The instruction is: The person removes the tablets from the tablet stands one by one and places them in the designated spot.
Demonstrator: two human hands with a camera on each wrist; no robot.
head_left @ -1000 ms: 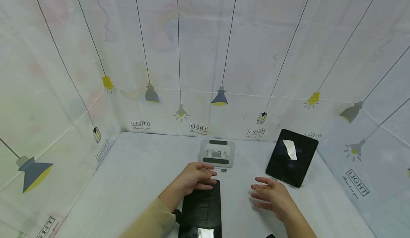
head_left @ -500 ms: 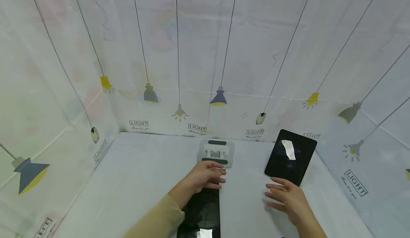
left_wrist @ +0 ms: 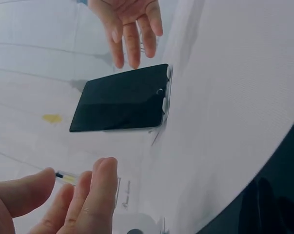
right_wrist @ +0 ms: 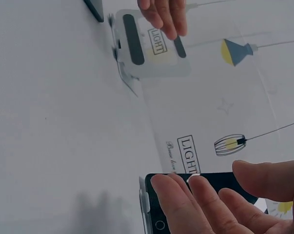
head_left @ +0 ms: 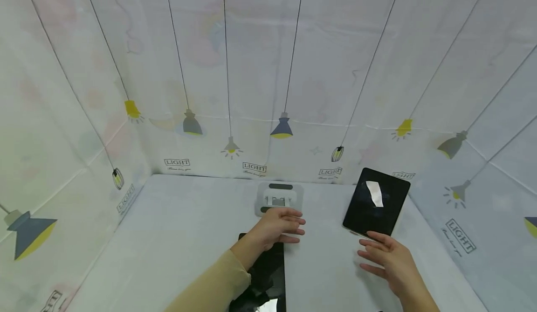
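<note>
My left hand (head_left: 278, 228) hovers with loosely bent fingers over a flat, glossy black slab (head_left: 275, 274) that looks like a tablet. Part of the slab is hidden under my hand and sleeve. Just beyond the fingers is a pale grey tablet stand (head_left: 297, 201) with dark pads and nothing on it. At the right, a black tablet (head_left: 376, 209) leans back on a stand mostly hidden behind it. My right hand (head_left: 390, 258) is near its lower edge, fingers spread and holding nothing. In the left wrist view, the right hand (left_wrist: 132, 29) shows beside the tablet (left_wrist: 120, 97).
The white table (head_left: 189, 228) meets a wall of white cloth (head_left: 251, 69) printed with hanging lamps. A side cloth (head_left: 63, 200) closes off the left. White glare shows on both the leaning tablet and the flat slab.
Both hands have moved to the right. The left moved from the slab's far end toward its right side, the right closer to the leaning tablet. The head view has shifted slightly.
</note>
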